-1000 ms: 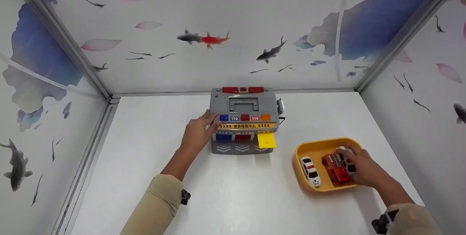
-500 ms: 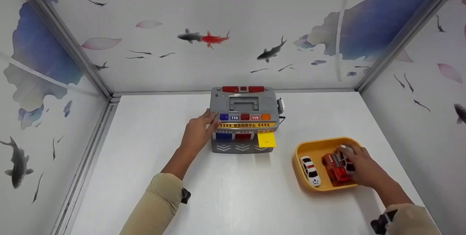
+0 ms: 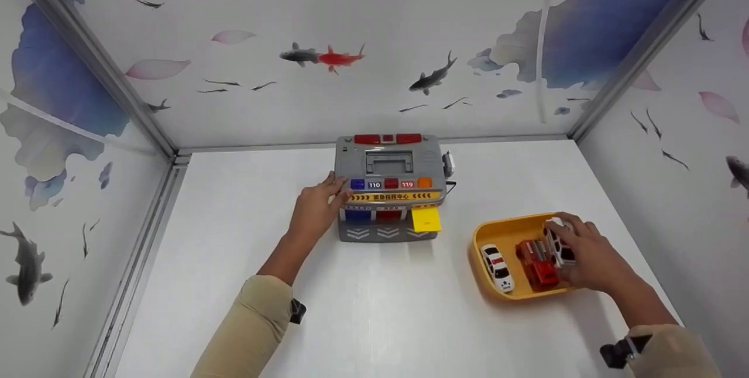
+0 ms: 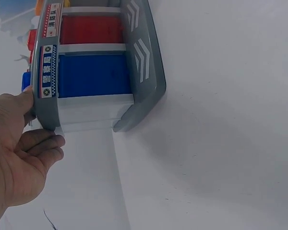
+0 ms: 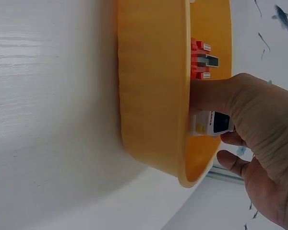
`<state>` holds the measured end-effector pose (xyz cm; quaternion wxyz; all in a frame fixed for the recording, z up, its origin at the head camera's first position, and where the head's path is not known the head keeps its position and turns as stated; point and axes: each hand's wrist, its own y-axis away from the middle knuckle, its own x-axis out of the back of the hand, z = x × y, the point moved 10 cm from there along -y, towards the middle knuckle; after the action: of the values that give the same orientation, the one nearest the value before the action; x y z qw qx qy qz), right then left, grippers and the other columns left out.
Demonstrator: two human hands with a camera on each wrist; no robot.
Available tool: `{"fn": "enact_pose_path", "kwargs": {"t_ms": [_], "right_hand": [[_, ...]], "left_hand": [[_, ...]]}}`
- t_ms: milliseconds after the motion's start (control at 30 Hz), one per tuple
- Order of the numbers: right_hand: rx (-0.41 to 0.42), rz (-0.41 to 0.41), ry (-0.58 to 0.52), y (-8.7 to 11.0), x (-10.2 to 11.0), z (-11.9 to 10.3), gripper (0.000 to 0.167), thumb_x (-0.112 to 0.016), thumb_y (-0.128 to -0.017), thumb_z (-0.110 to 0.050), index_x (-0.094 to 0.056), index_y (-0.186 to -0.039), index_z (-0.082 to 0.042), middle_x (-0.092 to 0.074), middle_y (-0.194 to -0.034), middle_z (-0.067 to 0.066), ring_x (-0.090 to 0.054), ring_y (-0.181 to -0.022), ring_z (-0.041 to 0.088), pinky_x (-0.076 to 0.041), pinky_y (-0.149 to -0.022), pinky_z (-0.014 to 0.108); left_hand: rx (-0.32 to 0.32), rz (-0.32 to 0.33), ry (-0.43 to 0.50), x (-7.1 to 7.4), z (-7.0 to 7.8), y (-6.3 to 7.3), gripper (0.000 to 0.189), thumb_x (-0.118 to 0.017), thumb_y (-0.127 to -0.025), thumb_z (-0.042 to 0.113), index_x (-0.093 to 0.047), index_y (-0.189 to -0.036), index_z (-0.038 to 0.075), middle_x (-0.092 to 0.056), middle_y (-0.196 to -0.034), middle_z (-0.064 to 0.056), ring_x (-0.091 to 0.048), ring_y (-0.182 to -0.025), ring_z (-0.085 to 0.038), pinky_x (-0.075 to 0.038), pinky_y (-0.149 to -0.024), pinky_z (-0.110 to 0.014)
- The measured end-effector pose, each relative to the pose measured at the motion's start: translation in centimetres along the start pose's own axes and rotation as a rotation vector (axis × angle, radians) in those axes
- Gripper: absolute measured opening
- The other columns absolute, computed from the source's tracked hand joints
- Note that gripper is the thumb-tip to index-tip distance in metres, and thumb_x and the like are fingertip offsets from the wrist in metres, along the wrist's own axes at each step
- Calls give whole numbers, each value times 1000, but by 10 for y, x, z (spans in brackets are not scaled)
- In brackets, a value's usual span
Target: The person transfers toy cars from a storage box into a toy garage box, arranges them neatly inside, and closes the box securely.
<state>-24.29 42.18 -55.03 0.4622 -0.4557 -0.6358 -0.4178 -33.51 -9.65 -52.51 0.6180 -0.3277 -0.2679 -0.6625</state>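
Note:
A grey toy garage with red roof lights stands near the back wall. My left hand grips its left edge, thumb at the front of the roof; the left wrist view shows its blue door and red door. Inside a yellow tray at the right, my right hand holds a white toy car with dark windows, tilted and partly hidden by the fingers. Beside it lies a red toy fire truck. A white toy car with a red stripe rests on the tray's left side.
The garage's yellow door sticks out at its front right, above the white table. White walls painted with fish and petals enclose the back and both sides.
My right hand has raised the white toy car slightly and tilted it up from beside the fire truck. The left hand keeps its hold on the garage. The head view has shifted a little.

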Motion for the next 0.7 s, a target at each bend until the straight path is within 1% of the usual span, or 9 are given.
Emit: {"fn": "enact_pose_path", "kwargs": {"t_ms": [167,300,433,533,700], "right_hand": [[4,17,20,0,10,-8,95,-94,-79,-14,-50,-163,-12,-32,-173,23,-44,-139,53,-46,-109,86],[14,17,-1,-4,15,-20,95,-92,-78,-12,-50,-163,-13,-33,-173,21,-42,-143,51,-44,-112,84],[55,30,-18,-7,19,-38,94,-91,-76,-10,-52,-162,-13,-38,-170,19,-44,-142,48,-46,-114,79],[84,38,-25,-8,20,-50,93,-93,-77,-12,-53,-161,-14,-39,-170,18,-46,-140,45,-48,-113,78],[114,30,-34,-11,19,-68,90,-94,-80,-18,-54,-161,-16,-41,-168,16,-50,-138,43,-56,-108,72]], "left_hand": [[-9,3,4,0,1,0,53,-65,-112,47,-63,-156,18,-49,-169,-13,-54,-155,-35,-48,-127,-51],[-4,0,20,1,1,1,53,-65,-112,46,-63,-157,18,-49,-169,-14,-53,-156,-36,-47,-128,-51],[-2,1,26,1,0,2,54,-65,-111,47,-63,-157,18,-49,-169,-15,-53,-155,-37,-47,-127,-52],[-6,1,26,1,0,2,54,-65,-111,47,-63,-156,17,-50,-168,-15,-54,-155,-38,-47,-127,-52],[-6,-1,23,0,0,1,54,-65,-112,47,-63,-156,16,-50,-168,-15,-53,-155,-38,-47,-128,-52]]}}
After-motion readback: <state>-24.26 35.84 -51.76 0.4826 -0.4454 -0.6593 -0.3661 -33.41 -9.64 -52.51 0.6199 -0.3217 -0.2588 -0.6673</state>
